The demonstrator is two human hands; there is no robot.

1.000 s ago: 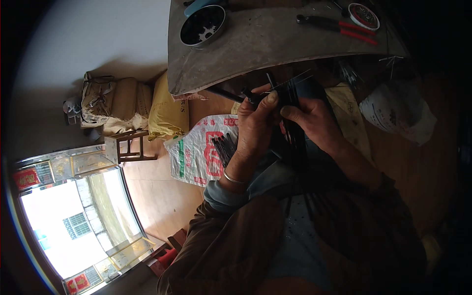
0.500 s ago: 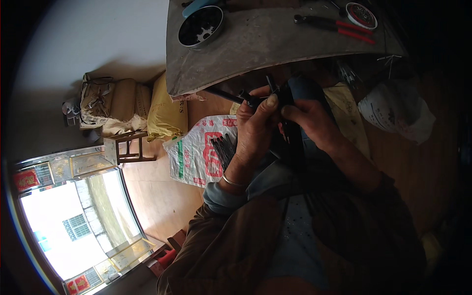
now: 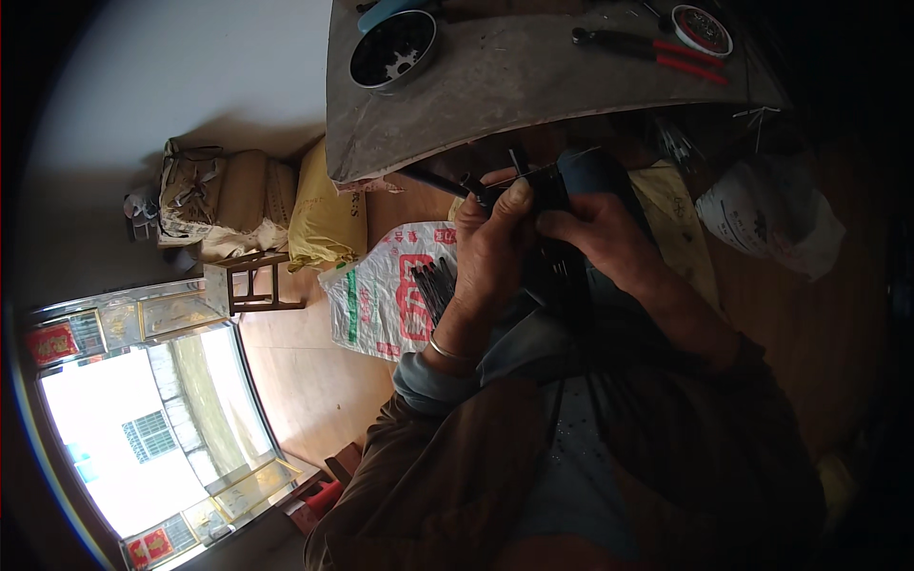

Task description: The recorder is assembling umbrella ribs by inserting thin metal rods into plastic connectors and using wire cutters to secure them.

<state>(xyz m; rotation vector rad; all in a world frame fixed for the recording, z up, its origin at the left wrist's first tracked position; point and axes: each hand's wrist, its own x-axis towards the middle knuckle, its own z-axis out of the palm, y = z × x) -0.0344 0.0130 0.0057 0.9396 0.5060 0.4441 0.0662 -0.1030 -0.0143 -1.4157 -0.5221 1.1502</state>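
My left hand (image 3: 490, 249) and my right hand (image 3: 595, 228) meet just below the edge of a grey table (image 3: 533, 86). Both are closed around a small dark assembly of thin black rods (image 3: 533, 195). One rod sticks out to the left past my left thumb. A metal bangle (image 3: 446, 350) sits on my left wrist. A bundle of black rods (image 3: 438, 285) lies under my hands on a white printed sack (image 3: 381, 295). What exactly the fingers pinch is too dark to tell.
On the table stand a dark round bowl (image 3: 392, 48), red-handled pliers (image 3: 657, 52) and a small round tin (image 3: 703, 27). A yellow sack (image 3: 328, 214), a wooden stool (image 3: 249, 281) and a pale bag (image 3: 771, 214) are on the wooden floor. A bright window (image 3: 124, 419) fills the lower left.
My hands have stayed together at the table's edge and shifted only slightly on the rod assembly.
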